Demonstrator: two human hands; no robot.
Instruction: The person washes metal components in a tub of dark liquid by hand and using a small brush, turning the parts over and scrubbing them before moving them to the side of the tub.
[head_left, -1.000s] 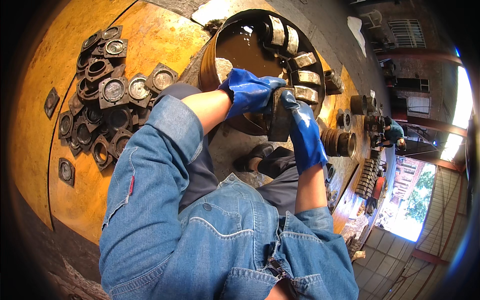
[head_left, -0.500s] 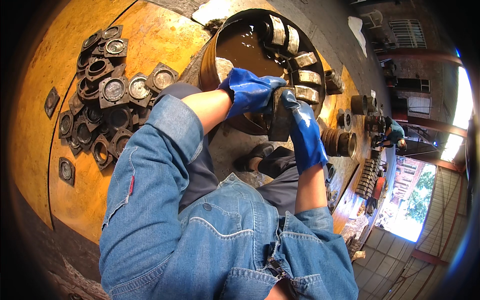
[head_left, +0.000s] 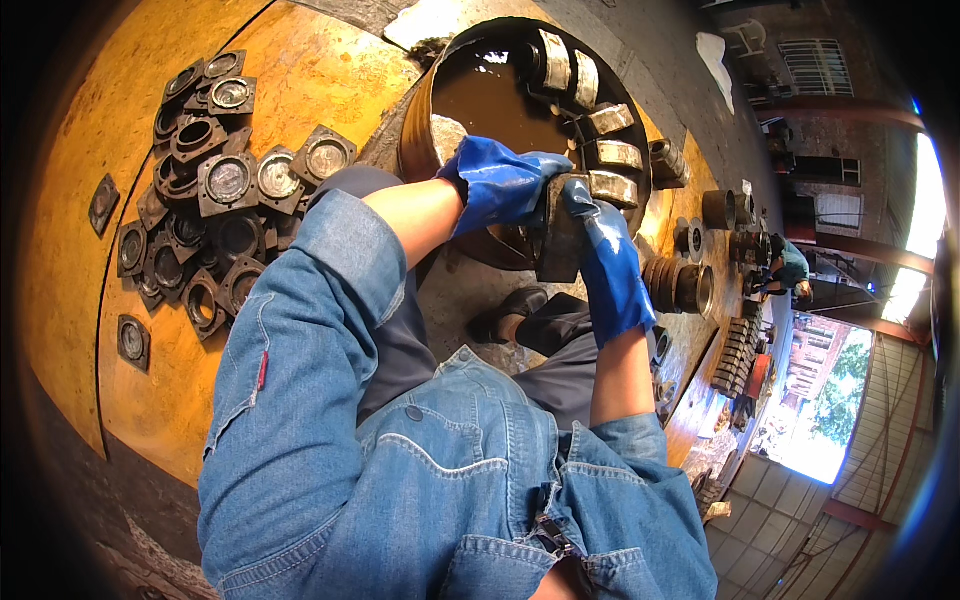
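Observation:
Both hands wear blue rubber gloves and are closed on a dark, oily, square-edged metal block (head_left: 561, 240) at the near rim of a round metal tub (head_left: 420, 130). My left hand (head_left: 505, 183) grips its far left side, with the fingertips partly hidden behind it. From the right, my right hand (head_left: 603, 235) holds it with the thumb across the top edge. Brown liquid (head_left: 500, 105) fills the tub. Several thick metal pieces with pale worn faces (head_left: 618, 154) stand along the tub's right inner wall, just beyond my hands.
On the yellow sheet floor (head_left: 70, 290) at left lies a pile of square metal flanges with round openings (head_left: 228, 180). Metal rings (head_left: 692, 288) and a row of dark blocks (head_left: 737, 355) stand at right. Another person (head_left: 790, 265) bends over parts farther off.
The ripples and scattered glints on the brown liquid have settled to a smoother surface. My hands and the block hold almost the same place.

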